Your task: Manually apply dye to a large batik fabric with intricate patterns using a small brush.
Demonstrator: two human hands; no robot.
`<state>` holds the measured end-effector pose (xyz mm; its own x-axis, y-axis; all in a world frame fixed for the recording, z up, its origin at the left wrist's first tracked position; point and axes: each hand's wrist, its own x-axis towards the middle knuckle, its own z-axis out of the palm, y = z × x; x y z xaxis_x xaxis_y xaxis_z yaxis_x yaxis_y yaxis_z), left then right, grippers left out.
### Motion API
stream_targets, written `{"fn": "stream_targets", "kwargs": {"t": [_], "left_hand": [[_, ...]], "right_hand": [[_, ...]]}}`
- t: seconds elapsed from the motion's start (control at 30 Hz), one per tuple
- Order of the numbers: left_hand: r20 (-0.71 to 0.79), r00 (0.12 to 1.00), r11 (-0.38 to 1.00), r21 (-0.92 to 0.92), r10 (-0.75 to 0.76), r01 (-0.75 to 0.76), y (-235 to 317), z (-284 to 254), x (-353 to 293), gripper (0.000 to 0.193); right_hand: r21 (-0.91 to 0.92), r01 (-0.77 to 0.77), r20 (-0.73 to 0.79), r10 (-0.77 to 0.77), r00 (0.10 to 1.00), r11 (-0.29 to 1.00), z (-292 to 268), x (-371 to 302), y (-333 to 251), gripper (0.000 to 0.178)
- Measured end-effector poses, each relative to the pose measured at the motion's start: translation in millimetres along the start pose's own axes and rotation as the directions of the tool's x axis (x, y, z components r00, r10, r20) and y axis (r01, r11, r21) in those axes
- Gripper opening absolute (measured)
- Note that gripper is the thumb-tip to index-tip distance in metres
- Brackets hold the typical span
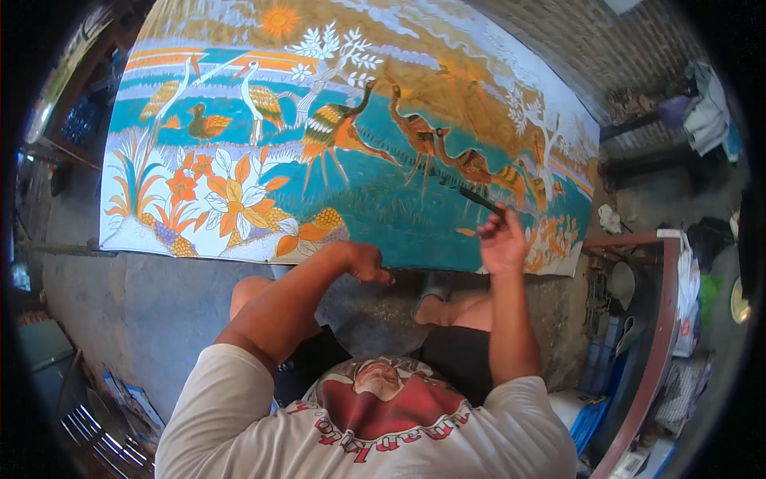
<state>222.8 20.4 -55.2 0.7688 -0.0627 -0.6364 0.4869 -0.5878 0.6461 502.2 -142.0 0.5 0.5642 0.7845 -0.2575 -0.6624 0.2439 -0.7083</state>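
A large painted cloth point(383, 223) spreads in front of me, with teal water, a brown sky, cranes, a duck and orange flowers on it. My right hand point(504, 243) is closed round a slim dark paintbrush point(481, 199). The brush slants up and left over the teal part, its far end close to the legs of the brown cranes; I cannot tell whether it touches. At the cloth's near edge is my left hand point(369, 263), its fingers curled and turned to the right. What those fingers hold, if anything, is hidden.
To the right stands a reddish-brown frame point(658, 319) with bags and a blue container point(602, 359) beside it. Grey cloths point(706, 112) hang at the far right by a brick wall point(574, 40). A slatted metal item point(104, 435) lies at lower left on the concrete floor point(120, 319).
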Motion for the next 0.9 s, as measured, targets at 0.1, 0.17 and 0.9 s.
{"fn": "stream_targets", "kwargs": {"t": [0.1,0.17,0.9], "left_hand": [[0.069,0.997,0.998,-0.04,-0.038,0.041,-20,11,8,0.073],[0.034,0.996,0.994,-0.068,-0.079,0.081,-28,21,13,0.073],[-0.341,0.833,0.814,0.245,-0.436,0.526,-5,19,-201,0.059]], "right_hand": [[-0.034,0.152,-0.205,-0.156,0.966,0.988,-69,-52,-62,0.028],[-0.096,0.24,-0.359,-0.258,0.897,0.966,-129,-99,-99,0.03],[-0.051,-0.219,-0.987,-0.016,0.157,0.974,-481,-495,111,0.039]]}}
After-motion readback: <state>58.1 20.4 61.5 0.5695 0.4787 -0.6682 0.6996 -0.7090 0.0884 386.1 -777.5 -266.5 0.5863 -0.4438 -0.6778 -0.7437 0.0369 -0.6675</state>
